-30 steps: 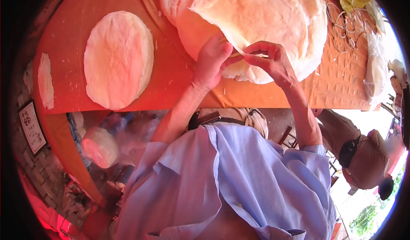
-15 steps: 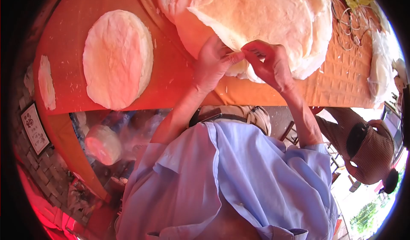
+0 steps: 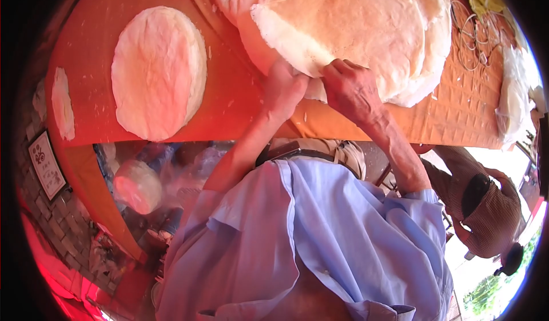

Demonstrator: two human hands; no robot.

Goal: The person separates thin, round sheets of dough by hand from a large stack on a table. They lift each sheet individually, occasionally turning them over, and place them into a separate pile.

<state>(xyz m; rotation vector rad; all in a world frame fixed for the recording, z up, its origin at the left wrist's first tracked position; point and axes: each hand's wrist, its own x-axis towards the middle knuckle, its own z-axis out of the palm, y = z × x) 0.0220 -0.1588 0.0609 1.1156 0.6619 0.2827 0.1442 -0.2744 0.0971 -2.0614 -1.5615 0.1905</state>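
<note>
A large pale sheet of fluffy wadding (image 3: 343, 18) lies on a pile of similar layers at the top of the view. Its near-left edge is folded up and shows a whiter strip. My right hand (image 3: 353, 90) is closed on the near edge of the sheet, knuckles up, fingertips hidden. Just left of it, my left hand (image 3: 284, 89) is closed at the same edge and slightly blurred. A small gap separates the two hands. On the left, a thick oval pad of wadding (image 3: 157, 75) rests apart from the pile.
An orange cloth (image 3: 229, 104) covers the table. A thin wadding strip (image 3: 63, 104) lies at its left end. Looped cord (image 3: 472, 41) and a clear plastic bag (image 3: 512, 92) are at the right. Another person (image 3: 486, 206) bends over beyond the table's right side.
Both hands have turned from palms partly showing to knuckles up, fingers curling in at the sheet's edge. The view has shifted slightly. The person at right has moved a little lower.
</note>
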